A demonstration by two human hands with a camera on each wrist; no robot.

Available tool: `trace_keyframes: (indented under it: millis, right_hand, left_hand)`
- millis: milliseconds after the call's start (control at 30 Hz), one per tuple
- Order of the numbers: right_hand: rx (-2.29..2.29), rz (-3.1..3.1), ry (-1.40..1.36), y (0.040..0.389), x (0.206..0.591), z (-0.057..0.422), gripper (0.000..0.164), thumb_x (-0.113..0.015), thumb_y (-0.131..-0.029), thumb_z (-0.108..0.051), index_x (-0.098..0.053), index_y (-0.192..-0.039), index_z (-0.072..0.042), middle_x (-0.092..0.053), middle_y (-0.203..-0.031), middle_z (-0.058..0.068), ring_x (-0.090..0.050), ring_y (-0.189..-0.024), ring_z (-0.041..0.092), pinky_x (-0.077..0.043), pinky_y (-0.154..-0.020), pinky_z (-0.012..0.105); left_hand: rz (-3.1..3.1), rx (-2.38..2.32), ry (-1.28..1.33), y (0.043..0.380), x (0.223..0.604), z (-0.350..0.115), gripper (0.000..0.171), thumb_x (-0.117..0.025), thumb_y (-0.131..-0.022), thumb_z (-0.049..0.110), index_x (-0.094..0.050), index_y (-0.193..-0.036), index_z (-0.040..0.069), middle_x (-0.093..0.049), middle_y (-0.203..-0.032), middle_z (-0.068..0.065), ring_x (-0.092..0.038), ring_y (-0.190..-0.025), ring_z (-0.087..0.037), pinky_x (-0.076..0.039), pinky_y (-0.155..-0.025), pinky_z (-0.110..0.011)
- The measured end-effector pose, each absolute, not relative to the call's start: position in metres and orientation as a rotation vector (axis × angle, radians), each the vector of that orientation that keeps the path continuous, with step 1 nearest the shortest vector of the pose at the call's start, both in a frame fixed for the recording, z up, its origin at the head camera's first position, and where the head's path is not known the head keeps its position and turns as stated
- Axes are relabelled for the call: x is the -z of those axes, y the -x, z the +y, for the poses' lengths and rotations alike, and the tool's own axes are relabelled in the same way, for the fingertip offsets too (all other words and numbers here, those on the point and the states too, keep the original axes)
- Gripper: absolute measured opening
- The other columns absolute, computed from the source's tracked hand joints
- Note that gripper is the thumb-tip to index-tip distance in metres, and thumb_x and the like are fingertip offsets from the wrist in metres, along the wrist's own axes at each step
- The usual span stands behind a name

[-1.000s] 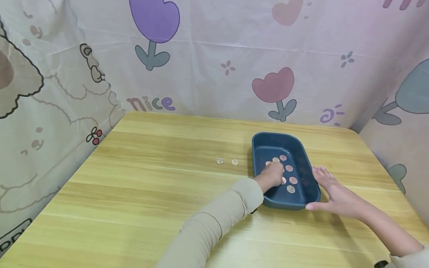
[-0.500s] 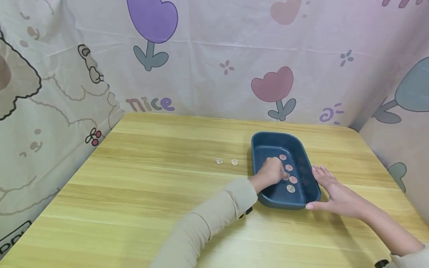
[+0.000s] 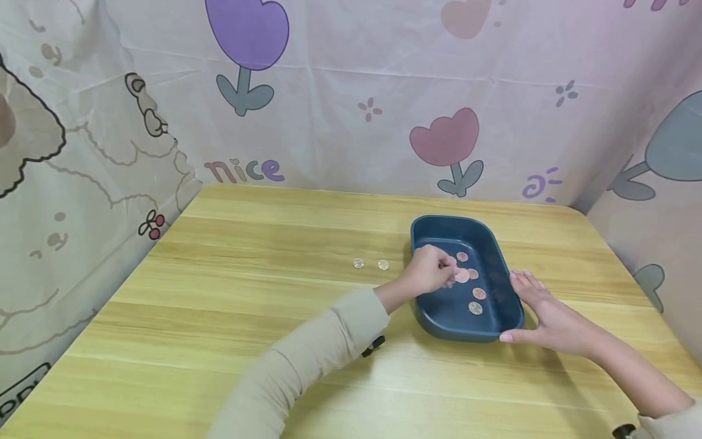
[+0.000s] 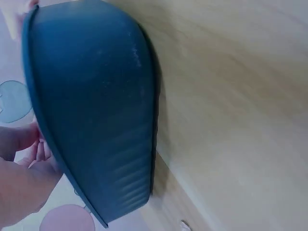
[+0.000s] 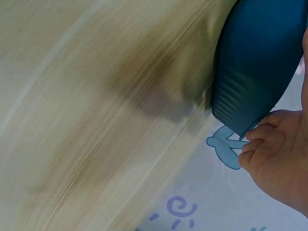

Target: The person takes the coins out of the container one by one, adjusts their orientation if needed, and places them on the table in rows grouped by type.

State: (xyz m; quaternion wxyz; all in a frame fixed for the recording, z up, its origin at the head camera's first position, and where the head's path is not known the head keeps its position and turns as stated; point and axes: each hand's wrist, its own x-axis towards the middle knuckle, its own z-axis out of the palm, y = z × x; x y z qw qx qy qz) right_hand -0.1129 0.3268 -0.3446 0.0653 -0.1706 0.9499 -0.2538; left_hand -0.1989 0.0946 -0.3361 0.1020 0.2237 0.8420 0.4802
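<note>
In the head view my left hand (image 3: 430, 269) is over the left side of a dark blue rectangular tray (image 3: 499, 250). Its thumb and fingertips pinch a copper-pink coin (image 3: 463, 276), which overlaps another coin in this view. More copper coins (image 3: 479, 294) and a pale gold one (image 3: 475, 308) lie on the tray floor; the hand partly covers one. My right hand (image 3: 551, 320) is spread against the tray's near right corner, thumb at the front and straight fingers along the side. The left wrist view has the left hand (image 4: 29, 178) beyond the tray's outer wall (image 4: 96, 106).
Two pale gold coins, a left one (image 3: 358, 263) and a right one (image 3: 383, 265), lie side by side on the wooden table (image 3: 247, 292), left of the tray. A printed cloth (image 3: 340, 97) hangs behind the table and along its sides.
My left hand, earlier low among the coins, has risen and drawn back left, a copper-pink coin now showing at its fingertips. The right hand and tray have stayed in place.
</note>
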Motion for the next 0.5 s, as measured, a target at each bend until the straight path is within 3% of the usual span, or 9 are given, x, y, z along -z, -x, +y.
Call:
trace_keyframes:
  millis: [100, 367, 500]
  right_hand:
    - [0.765, 2.868, 0.518, 0.113, 0.345, 0.327, 0.110, -0.077, -0.072, -0.039, -0.009, -0.145, 0.006, -0.007, -0.151, 0.031, 0.006, -0.140, 0.045, -0.003, -0.107, 0.066]
    - [0.764, 2.858, 0.510, 0.114, 0.344, 0.325, 0.110, -0.077, -0.072, -0.040, -0.009, -0.145, 0.007, -0.005, -0.151, 0.031, 0.006, -0.140, 0.045, -0.005, -0.105, 0.068]
    - [0.764, 2.856, 0.502, 0.114, 0.344, 0.326, 0.110, -0.077, -0.072, -0.040, -0.009, -0.145, 0.007, -0.006, -0.151, 0.031, 0.006, -0.140, 0.045, -0.005, -0.105, 0.069]
  left_hand:
    - [2.391, -1.567, -0.654, 0.198, 0.338, 0.083, 0.014, -0.061, -0.087, 0.002, -0.068, -0.080, -0.008, -0.069, -0.071, -0.018, -0.061, -0.051, -0.010, -0.052, -0.051, -0.016]
    - [2.331, -1.704, -0.529, 0.191, 0.342, 0.047, 0.013, -0.062, -0.087, 0.004, -0.066, -0.085, -0.009, -0.067, -0.073, -0.020, -0.058, -0.053, -0.010, -0.056, -0.058, -0.029]
    - [2.345, -1.694, -0.469, 0.188, 0.348, 0.027, 0.012, -0.061, -0.087, 0.003, -0.065, -0.086, -0.008, -0.066, -0.073, -0.019, -0.060, -0.056, -0.014, -0.054, -0.057, -0.025]
